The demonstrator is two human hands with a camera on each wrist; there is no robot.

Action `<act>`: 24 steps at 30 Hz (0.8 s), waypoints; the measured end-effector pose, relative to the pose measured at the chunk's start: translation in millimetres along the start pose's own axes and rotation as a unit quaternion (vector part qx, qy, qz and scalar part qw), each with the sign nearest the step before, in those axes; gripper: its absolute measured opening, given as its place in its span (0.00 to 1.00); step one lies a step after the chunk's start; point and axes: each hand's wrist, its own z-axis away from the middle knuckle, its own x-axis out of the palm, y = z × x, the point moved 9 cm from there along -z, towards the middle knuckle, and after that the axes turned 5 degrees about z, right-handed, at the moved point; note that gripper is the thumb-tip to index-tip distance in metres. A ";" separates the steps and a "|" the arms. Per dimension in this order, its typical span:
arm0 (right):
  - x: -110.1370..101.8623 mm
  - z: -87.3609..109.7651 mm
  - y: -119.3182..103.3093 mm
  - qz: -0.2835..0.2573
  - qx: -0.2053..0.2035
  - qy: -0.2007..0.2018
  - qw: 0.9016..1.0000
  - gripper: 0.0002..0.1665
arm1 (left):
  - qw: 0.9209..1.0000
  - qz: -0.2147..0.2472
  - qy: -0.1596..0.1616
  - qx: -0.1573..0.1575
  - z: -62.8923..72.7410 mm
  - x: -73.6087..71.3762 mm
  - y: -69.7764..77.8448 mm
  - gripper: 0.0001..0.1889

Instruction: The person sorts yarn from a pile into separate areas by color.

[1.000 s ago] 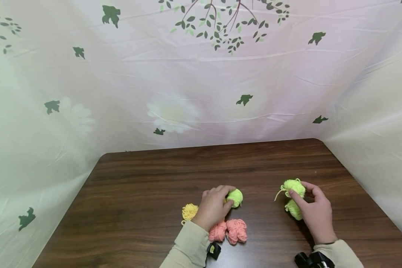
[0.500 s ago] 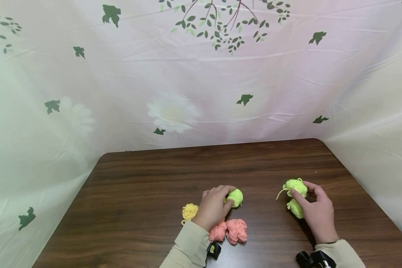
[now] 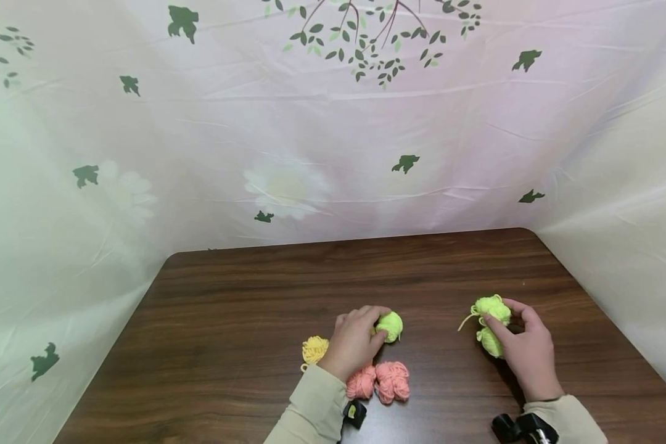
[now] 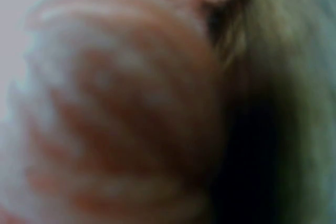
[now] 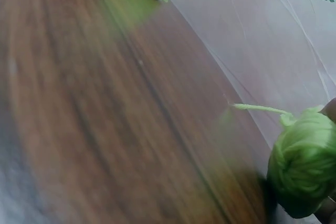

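I have both hands over the wood-grain surface point(image 3: 227, 320), and the head view gives me most of what I can read. The left hand point(image 3: 352, 342) is near the middle, its grip pinching a small lime ball point(image 3: 390, 327) between thumb and fingers on its right side. Just beside that wrist, to the left, sits a yellow yarn ball point(image 3: 314, 349); toward me are two coral yarn balls point(image 3: 392, 382) side by side, the nearer-to-wrist one partly covered by the hand. Well apart to the right, the right hand point(image 3: 530, 354) has its grip pinching a lime yarn bundle point(image 3: 494, 308) with thumb and fingers, a loose strand trailing off its left side. A second lime lobe point(image 3: 489, 343) shows right under it; I cannot tell whether it is a separate ball. On the right wrist view I get the bundle at the frame's edge, strand sticking out. My left wrist view is too blurred to add much. Both sleeves point(image 3: 313, 407) are beige, and a printed cloth point(image 3: 333, 135) rises behind the far edge.
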 end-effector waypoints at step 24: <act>4.5 -1.3 1.7 0.003 -0.016 -0.019 1.000 0.29 | 1.000 0.002 0.003 -0.001 -0.4 0.3 -0.7 0.20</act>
